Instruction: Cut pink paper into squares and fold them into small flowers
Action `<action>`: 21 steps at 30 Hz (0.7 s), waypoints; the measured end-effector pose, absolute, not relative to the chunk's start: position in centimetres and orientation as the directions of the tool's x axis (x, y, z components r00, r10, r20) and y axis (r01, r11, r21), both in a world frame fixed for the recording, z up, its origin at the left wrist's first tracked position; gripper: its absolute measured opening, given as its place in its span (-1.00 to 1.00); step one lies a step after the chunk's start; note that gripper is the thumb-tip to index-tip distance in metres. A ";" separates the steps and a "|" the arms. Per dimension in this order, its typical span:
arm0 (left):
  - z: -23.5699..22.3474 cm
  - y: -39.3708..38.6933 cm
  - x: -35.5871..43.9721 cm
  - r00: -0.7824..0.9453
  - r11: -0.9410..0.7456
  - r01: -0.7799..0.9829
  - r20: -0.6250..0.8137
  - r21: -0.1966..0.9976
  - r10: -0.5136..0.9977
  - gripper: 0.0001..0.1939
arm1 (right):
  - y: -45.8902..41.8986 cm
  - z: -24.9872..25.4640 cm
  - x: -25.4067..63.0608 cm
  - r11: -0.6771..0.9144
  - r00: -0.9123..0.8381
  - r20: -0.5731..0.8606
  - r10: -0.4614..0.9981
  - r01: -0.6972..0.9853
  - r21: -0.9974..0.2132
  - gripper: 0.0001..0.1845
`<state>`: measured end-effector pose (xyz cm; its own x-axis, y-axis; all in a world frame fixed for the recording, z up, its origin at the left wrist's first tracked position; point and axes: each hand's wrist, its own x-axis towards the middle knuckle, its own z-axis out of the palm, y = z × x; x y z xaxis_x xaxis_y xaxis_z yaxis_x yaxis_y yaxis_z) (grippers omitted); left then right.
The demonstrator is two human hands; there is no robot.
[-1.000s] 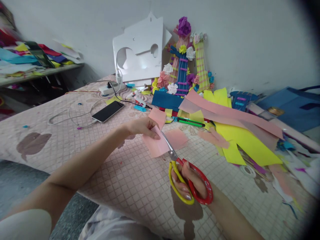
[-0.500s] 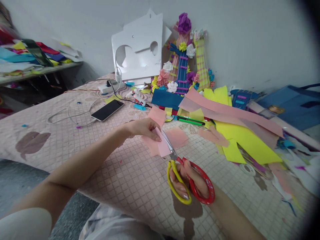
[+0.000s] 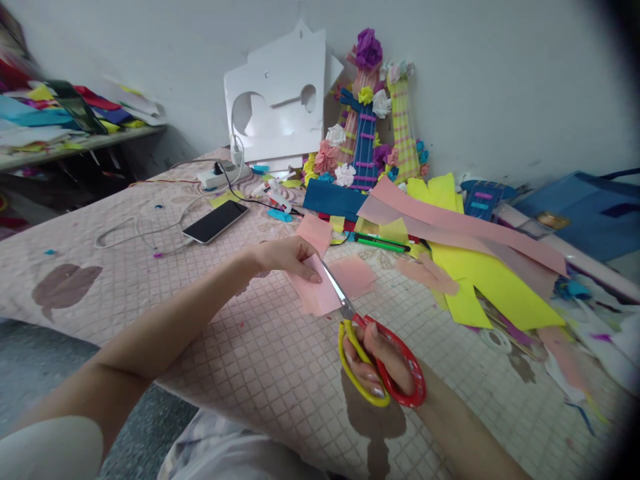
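Between thumb and fingers, my left hand (image 3: 293,259) pinches a small piece of pink paper (image 3: 320,293) above the table. My right hand (image 3: 377,363) is wrapped through the handles of a pair of scissors (image 3: 345,303), one loop yellow and one red. The blades lie along the right edge of the paper and look nearly closed, with their tips close to my left fingertips. Right beside the blades, another pink paper piece (image 3: 354,275) lies flat on the cloth. A further pink square (image 3: 315,231) rests just beyond my left hand.
A phone (image 3: 216,221), a power strip (image 3: 223,175) and a glue gun (image 3: 275,195) with cables lie at the back left. Yellow paper (image 3: 493,283), a pink strip (image 3: 465,227) and a green cutter (image 3: 383,242) lie to the right. Decorated paper guitars (image 3: 365,140) lean on the wall.
The scissor handles have drawn closer together as my right hand closed, and the blades have come together along the paper's edge. My left hand has stayed almost still.
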<state>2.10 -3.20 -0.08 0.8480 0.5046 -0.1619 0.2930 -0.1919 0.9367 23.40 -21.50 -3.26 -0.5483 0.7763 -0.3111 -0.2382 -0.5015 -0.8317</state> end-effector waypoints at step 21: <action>0.5 -4.1 2.6 0.874 -0.203 0.271 -0.153 0.941 0.460 -0.76 | -21.5 -3.9 23.2 -0.498 -0.596 -0.246 0.765 -0.303 -0.813 -0.33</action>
